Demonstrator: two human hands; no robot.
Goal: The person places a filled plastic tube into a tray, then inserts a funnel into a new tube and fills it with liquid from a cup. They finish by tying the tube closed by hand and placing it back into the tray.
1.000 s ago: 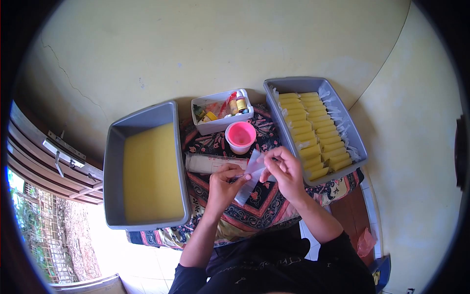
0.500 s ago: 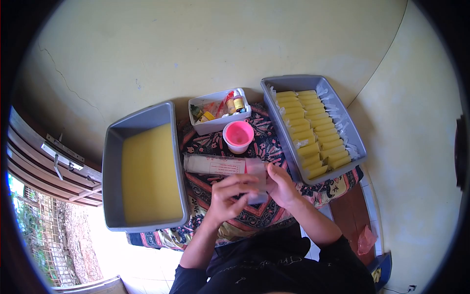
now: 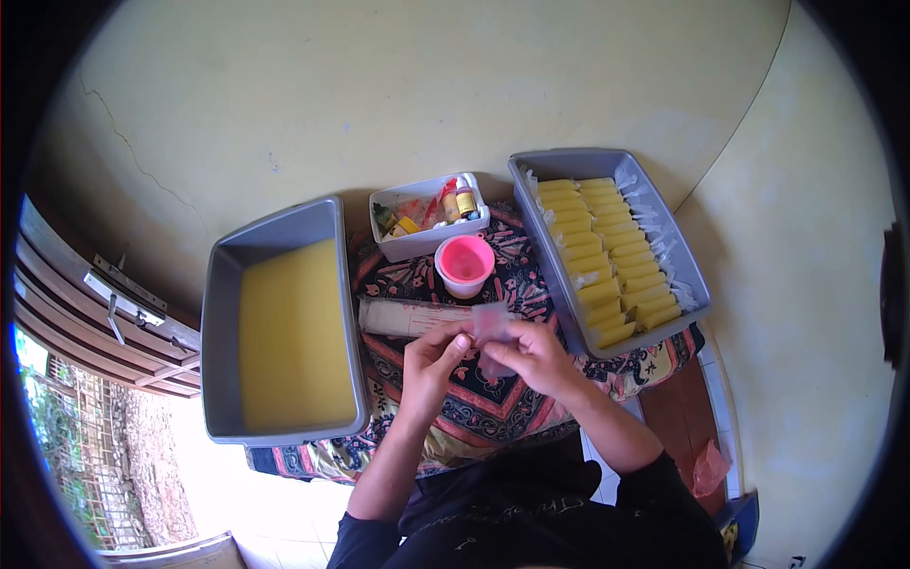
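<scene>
A small clear plastic bag (image 3: 491, 322), slightly smeared by motion, is held between my two hands over the patterned cloth. My left hand (image 3: 434, 365) pinches its left side, thumb uppermost. On the other side my right hand (image 3: 538, 358) grips it, thumb across the front and fingers behind. Just beyond my left hand lies a long clear packet of plastic bags (image 3: 403, 318) with red print. A pink funnel-like cup (image 3: 466, 256) sits in a white container (image 3: 462, 286) farther back.
To the left stands a grey tub (image 3: 216, 332) of yellow liquid (image 3: 294, 337). On the right, another grey tub (image 3: 675, 228) holds rows of filled yellow bags (image 3: 602, 256). A white box (image 3: 409, 248) with bottles is by the wall; all rest on a patterned cloth (image 3: 474, 403).
The plastic bag now looks narrower and bunched between my fingers. My right hand has turned inward with its thumb across the bag, and my left hand has drawn slightly back from its front.
</scene>
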